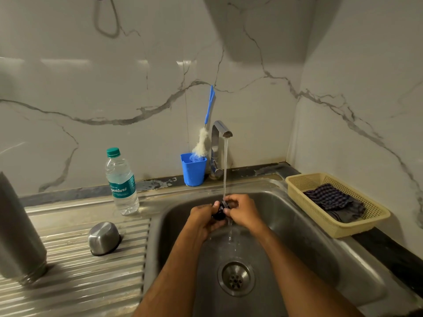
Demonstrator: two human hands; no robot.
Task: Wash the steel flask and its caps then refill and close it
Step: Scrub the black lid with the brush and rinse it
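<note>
Steel flask stands inverted on the ribbed tabletop, well left of the grip, with its steel outer cap mouth-down between them. Over the sink, the left hand and right hand both hold the small black inner cap under the tap's stream. Judged step: rinsing that cap. Next likely calls for setting it down and shutting off the tap, then refilling, perhaps from the water bottle to the left.
</note>
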